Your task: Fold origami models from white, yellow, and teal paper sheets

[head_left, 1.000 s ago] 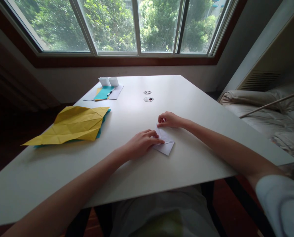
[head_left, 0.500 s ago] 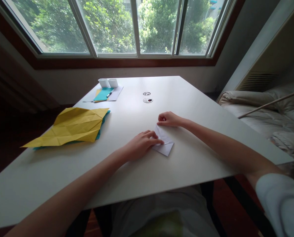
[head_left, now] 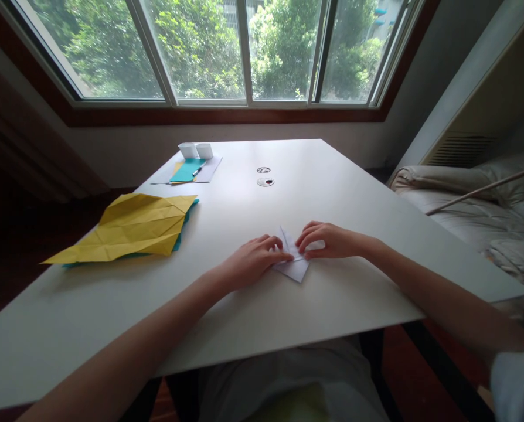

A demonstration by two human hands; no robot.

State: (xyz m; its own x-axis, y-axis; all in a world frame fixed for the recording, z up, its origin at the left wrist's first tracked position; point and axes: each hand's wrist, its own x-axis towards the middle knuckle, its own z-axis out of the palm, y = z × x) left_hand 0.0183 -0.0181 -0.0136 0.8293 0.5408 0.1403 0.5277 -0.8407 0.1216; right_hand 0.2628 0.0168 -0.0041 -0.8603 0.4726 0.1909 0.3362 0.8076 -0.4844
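A small folded white paper (head_left: 294, 271) lies on the white table in front of me, its narrow tip pointing away and a wider flap toward me. My left hand (head_left: 258, 259) rests on its left side, thumb and bent fingers pressing the paper against the table. On the opposite side, my right hand (head_left: 327, 240) has its thumb and curled fingers drawn together at the paper's right edge. The fingers cover part of the middle folds.
Large creased yellow paper (head_left: 130, 228) lies over teal paper (head_left: 188, 225) on the left of the table (head_left: 359, 199). Farther back are two small white boxes (head_left: 196, 150), coloured sheets (head_left: 186, 172) and a pen (head_left: 198, 169). Two round patterned pieces (head_left: 265, 182) lie beyond my hands.
My right hand has moved from the paper's far tip toward me, to its right edge. My left hand still holds the paper at the left. The view has shifted slightly.
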